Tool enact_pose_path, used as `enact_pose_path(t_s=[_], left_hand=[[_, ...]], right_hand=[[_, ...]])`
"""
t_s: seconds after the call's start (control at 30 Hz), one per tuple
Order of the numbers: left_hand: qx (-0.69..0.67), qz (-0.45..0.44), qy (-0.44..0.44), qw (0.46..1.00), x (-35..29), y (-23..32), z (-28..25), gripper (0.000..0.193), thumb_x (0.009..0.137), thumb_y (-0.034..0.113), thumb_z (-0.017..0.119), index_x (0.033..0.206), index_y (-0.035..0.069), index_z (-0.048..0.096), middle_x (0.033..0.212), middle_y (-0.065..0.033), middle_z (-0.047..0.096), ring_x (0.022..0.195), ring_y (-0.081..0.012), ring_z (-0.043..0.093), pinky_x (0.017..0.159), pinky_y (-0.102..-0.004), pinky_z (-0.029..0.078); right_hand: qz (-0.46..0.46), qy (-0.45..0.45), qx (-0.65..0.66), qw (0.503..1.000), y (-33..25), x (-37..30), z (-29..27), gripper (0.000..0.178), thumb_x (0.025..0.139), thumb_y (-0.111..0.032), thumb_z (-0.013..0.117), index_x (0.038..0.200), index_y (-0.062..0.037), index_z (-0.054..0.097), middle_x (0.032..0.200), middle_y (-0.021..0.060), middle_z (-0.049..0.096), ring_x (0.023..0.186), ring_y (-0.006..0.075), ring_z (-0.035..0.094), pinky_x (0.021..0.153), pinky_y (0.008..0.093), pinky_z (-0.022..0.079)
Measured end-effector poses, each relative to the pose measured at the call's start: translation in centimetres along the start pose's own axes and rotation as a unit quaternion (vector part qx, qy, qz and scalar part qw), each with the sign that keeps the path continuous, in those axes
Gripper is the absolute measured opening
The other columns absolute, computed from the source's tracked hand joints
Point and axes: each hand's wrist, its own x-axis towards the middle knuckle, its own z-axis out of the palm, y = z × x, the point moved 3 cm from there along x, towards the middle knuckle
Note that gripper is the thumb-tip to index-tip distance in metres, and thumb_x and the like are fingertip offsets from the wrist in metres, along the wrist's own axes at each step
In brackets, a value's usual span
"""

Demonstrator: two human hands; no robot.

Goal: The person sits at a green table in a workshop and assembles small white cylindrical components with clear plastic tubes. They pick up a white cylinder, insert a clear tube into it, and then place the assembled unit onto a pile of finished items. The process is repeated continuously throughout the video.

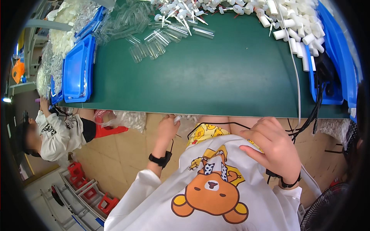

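Observation:
Just below the table's front edge, my left hand (168,126) has its fingers curled beside a clear plastic bag (188,119) of small white pieces. Something whitish shows at its fingertips, too small to name. My right hand (271,144) is raised above my lap, thumb apart and fingers loosely bent, with nothing seen in it. Clear plastic tubes (154,43) lie loose on the far left of the green table (200,81). Behind them are white parts with thin stems (181,17). White foam-like cylinders (296,30) are heaped at the far right.
Blue trays (75,71) stand at the table's left edge; another blue tray (333,94) holds dark cables on the right. A white cord (295,69) runs down the table's right side. Another person (58,133) sits at the left. A fan (327,208) stands at lower right.

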Motion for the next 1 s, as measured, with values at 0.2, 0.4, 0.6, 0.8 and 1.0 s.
enact_pose_path(t_s=[0.2,0.4,0.6,0.8,1.0], left_hand=[[0.050,-0.058,0.005,0.997,-0.4,-1.1,-0.1,0.046,0.077,0.029,0.064,0.113,0.004,0.053,0.100,-0.0201,0.058,0.096,-0.0373,0.055,0.081,-0.0426,0.045],[-0.104,0.260,-0.164,0.946,-3.7,5.5,-8.6,0.031,0.080,0.024,0.062,0.102,0.001,0.057,0.094,-0.0145,0.061,0.084,-0.0294,0.059,0.076,-0.0369,0.047],[-0.369,0.377,-0.123,0.840,-4.7,15.5,-18.8,0.010,0.082,0.007,0.061,0.088,0.000,0.057,0.075,-0.0055,0.058,0.068,-0.0142,0.056,0.065,-0.0261,0.045],[-0.420,0.308,0.068,0.851,-0.7,19.6,-17.4,0.007,0.084,0.006,0.058,0.085,0.000,0.055,0.066,-0.0026,0.053,0.058,-0.0078,0.050,0.053,-0.0225,0.041],[-0.553,0.257,0.096,0.786,1.0,18.3,-15.8,0.007,0.088,0.006,0.054,0.092,0.000,0.053,0.072,-0.0029,0.055,0.065,-0.0089,0.053,0.060,-0.0225,0.045]], right_hand=[[0.048,-0.011,-0.028,0.998,0.3,-0.7,-0.8,0.018,0.072,-0.014,0.068,0.081,-0.0012,0.058,0.073,0.0081,0.053,0.075,0.0268,0.051,0.074,0.0351,0.042],[0.025,-0.027,-0.066,0.997,0.3,1.3,-1.8,0.023,0.071,-0.013,0.069,0.088,-0.0003,0.060,0.076,0.0100,0.055,0.076,0.0270,0.052,0.074,0.0353,0.041],[0.107,-0.178,-0.200,0.957,1.7,4.3,-3.6,0.027,0.076,-0.021,0.064,0.093,-0.0003,0.058,0.084,0.0148,0.058,0.085,0.0309,0.056,0.077,0.0377,0.043],[-0.038,-0.070,-0.255,0.964,2.3,12.6,-3.0,0.025,0.075,-0.020,0.064,0.089,-0.0001,0.055,0.085,0.0150,0.056,0.085,0.0318,0.056,0.075,0.0395,0.045],[-0.063,0.109,-0.296,0.947,5.9,18.7,0.5,0.015,0.072,-0.010,0.061,0.082,-0.0007,0.053,0.082,0.0146,0.056,0.080,0.0308,0.057,0.069,0.0397,0.047]])
